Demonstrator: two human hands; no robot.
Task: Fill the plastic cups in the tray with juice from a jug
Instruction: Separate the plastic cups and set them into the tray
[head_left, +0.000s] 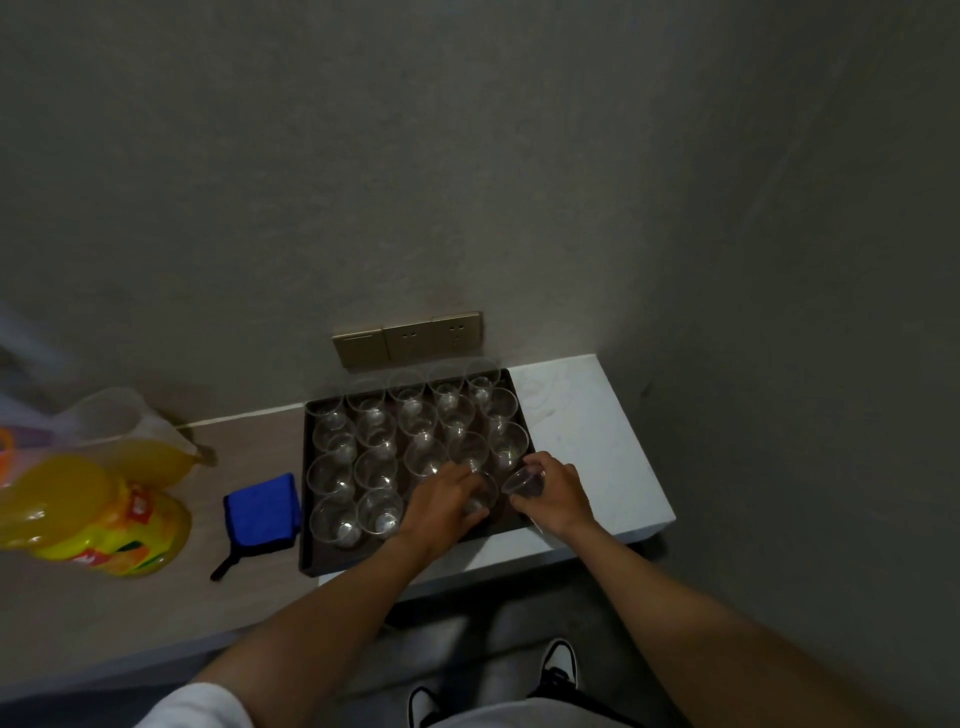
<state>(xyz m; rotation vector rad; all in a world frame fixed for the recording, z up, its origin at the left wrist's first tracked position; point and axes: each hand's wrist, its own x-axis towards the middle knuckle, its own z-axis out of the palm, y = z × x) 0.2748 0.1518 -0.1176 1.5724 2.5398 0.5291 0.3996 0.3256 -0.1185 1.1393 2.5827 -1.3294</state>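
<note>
A dark rectangular tray on the counter holds several clear plastic cups standing upright in rows, all without juice. My left hand grips one cup at the tray's near right corner. My right hand holds another clear cup, tilted on its side, just above the tray's right edge. A clear jug with orange juice in its lower part stands far left on the counter, apart from both hands.
Two orange juice bottles lie in front of the jug at the left. A blue cloth with a black strap lies between them and the tray. Wall sockets sit behind the tray. The white counter end stops right of the tray.
</note>
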